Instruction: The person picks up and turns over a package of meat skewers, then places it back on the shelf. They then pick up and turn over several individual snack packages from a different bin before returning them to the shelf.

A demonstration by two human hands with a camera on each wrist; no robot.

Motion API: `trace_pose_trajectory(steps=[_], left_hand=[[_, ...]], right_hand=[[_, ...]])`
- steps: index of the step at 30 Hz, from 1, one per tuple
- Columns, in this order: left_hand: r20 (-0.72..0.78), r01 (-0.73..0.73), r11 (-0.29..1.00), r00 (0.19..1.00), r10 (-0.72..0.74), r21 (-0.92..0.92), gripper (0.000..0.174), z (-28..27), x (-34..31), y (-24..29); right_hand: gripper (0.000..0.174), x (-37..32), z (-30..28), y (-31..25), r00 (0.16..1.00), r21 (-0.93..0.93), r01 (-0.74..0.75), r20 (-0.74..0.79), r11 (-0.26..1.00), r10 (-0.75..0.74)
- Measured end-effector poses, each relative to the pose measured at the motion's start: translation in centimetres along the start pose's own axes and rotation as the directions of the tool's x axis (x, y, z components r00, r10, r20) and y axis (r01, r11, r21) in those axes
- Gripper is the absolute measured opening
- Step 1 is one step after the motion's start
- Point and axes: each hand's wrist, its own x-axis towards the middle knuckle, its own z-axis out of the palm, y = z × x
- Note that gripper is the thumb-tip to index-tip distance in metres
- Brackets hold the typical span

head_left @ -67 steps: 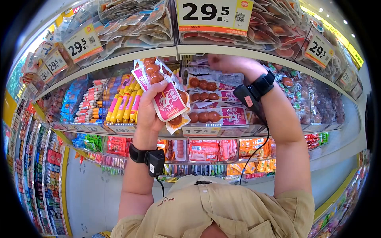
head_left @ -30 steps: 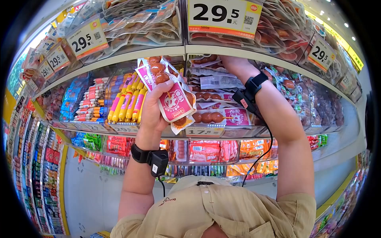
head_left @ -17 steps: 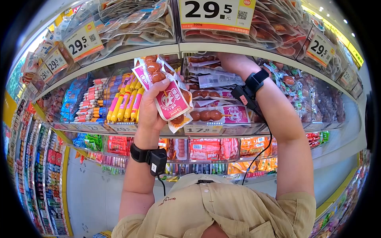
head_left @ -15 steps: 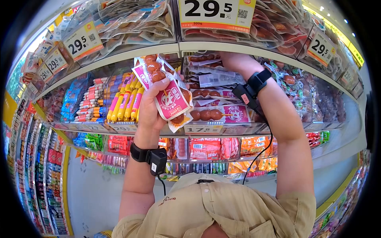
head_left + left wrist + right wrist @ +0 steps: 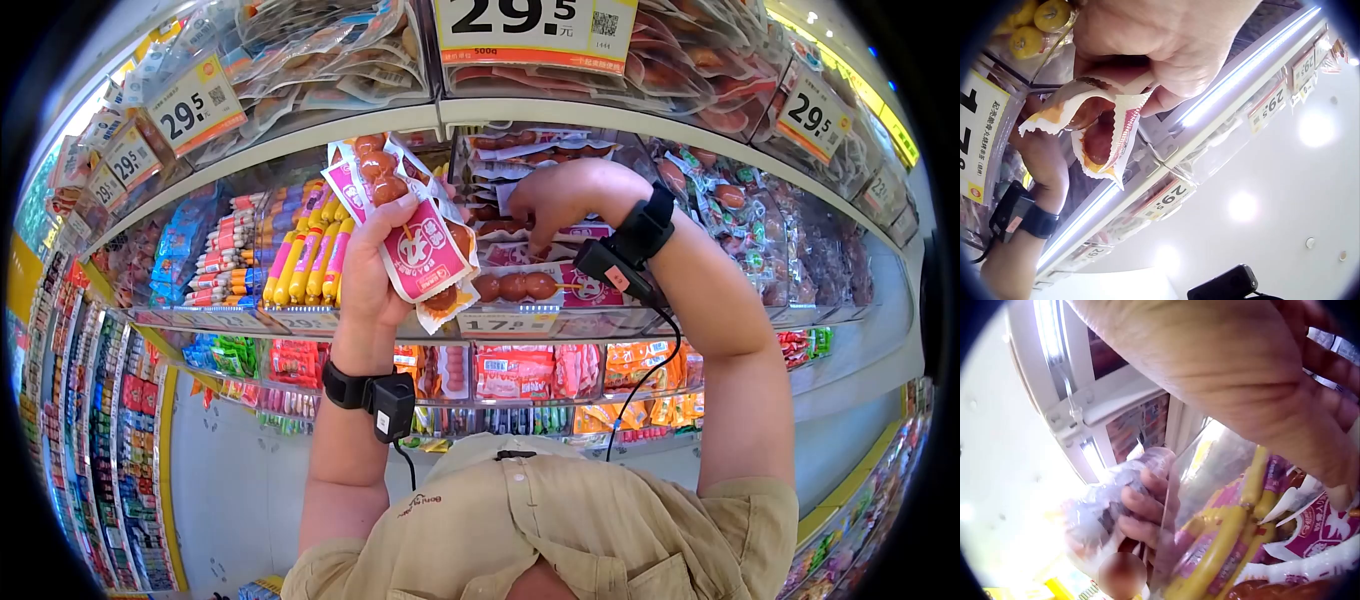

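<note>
My left hand [image 5: 375, 275] grips several pink-and-white skewer packs [image 5: 425, 250] at the front of the shelf, thumb across their printed face. From below, in the left wrist view, the jagged ends of the held packs [image 5: 1100, 140] hang under the left hand [image 5: 1160, 37]. My right hand [image 5: 575, 195] is over the bin of like packs, its fingers bent loosely down at the middle of the pile; a front skewer pack [image 5: 520, 287] lies below them. In the right wrist view the thumb of the right hand [image 5: 1222, 381] is by a pink pack [image 5: 1329, 525]; its fingertips are hidden.
Yellow wrapped sausages [image 5: 310, 262] fill the bin to the left, behind a clear divider. Small wrapped snacks [image 5: 730, 195] lie to the right. The upper shelf edge [image 5: 300, 140] runs close above both hands, and a price tag [image 5: 500, 324] is on the bin's front.
My right hand has come forward from the back of the bin, so its fingers now show over the middle packs. The left hand keeps its packs; the whole view has shifted slightly.
</note>
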Motion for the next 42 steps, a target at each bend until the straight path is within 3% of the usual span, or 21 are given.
trace_pose_trajectory(steps=[3, 6, 9, 10, 11, 13, 15, 16, 17, 20, 23, 26, 29, 35, 42], left_hand=[[0.017, -0.001, 1.000, 1.000, 0.001, 0.001, 0.038, 0.0, 0.0, 0.0], [0.023, 0.004, 1.000, 1.000, -0.004, -0.003, 0.038, 0.0, 0.0, 0.1], [0.006, 0.004, 1.000, 1.000, -0.004, -0.012, 0.036, 0.3, -0.1, 0.1], [0.003, 0.003, 1.000, 1.000, -0.002, -0.020, 0.034, 0.6, -0.2, 0.2], [0.000, 0.000, 1.000, 1.000, 0.000, -0.029, 0.033, 0.7, -0.3, 0.2], [0.003, 0.008, 0.999, 1.000, -0.008, -0.037, 0.033, 0.4, -0.1, 0.1], [0.011, 0.016, 0.999, 1.000, -0.015, -0.044, 0.033, 0.3, -0.1, 0.1], [0.019, 0.018, 0.999, 1.000, -0.017, -0.047, 0.032, 0.3, -0.1, 0.1], [0.026, 0.021, 0.999, 0.999, -0.019, -0.051, 0.032, 0.3, -0.1, 0.2], [0.011, 0.007, 1.000, 1.000, -0.006, -0.031, 0.032, 0.4, -0.1, 0.2], [0.026, 0.008, 0.999, 1.000, -0.006, -0.042, 0.032, 0.4, -0.1, 0.1], [0.020, 0.011, 0.999, 1.000, -0.010, -0.044, 0.033, 0.5, -0.1, 0.1], [0.002, 0.009, 0.999, 1.000, -0.009, -0.035, 0.033, 0.5, -0.2, 0.2], [0.018, 0.006, 1.000, 1.000, -0.005, -0.016, 0.032, 0.6, -0.2, 0.2], [0.010, 0.004, 1.000, 1.000, -0.004, -0.006, 0.033, 0.5, -0.1, 0.1]], right_hand=[[0.045, 0.7, 0.7, 1.9, 0.994, 0.138, 0.108, -0.045, 0.984, -0.103], [0.040, -1.0, -0.7, 1.6, 0.993, 0.100, 0.093, -0.085, 0.991, -0.085], [0.039, -1.0, -0.6, 3.0, 0.923, 0.144, 0.012, -0.382, 0.989, 0.045], [0.038, -0.9, -1.4, 3.6, 0.943, 0.282, -0.005, -0.319, 0.960, 0.098], [0.037, -1.2, -1.6, 3.9, 0.903, 0.337, -0.008, -0.401, 0.942, 0.151], [0.036, -2.2, -2.0, 4.3, 0.799, 0.443, 0.004, -0.541, 0.896, 0.263], [0.035, -1.2, -0.8, 7.2, 0.558, 0.112, -0.070, -0.819, 0.991, 0.132], [0.035, -0.8, -0.1, 7.8, 0.449, 0.068, -0.143, -0.885, 0.987, 0.126], [0.035, -0.5, 0.3, 8.2, 0.334, 0.033, -0.220, -0.937, 0.975, 0.107], [0.036, 0.0, 0.5, 8.0, 0.177, -0.016, -0.262, -0.984, 0.965, 0.032], [0.036, 1.0, 0.3, 8.5, 0.296, 0.130, -0.261, -0.932, 0.957, 0.208], [0.034, 1.7, 0.6, 9.3, 0.260, 0.111, -0.213, -0.951, 0.971, 0.166], [0.033, 0.4, -0.1, 7.4, 0.381, 0.099, -0.261, -0.903, 0.960, 0.197], [0.031, 0.7, 0.1, 7.7, 0.396, 0.080, -0.299, -0.896, 0.951, 0.200], [0.031, -1.0, 0.0, 8.9, 0.288, 0.136, -0.272, -0.933, 0.953, 0.215]])
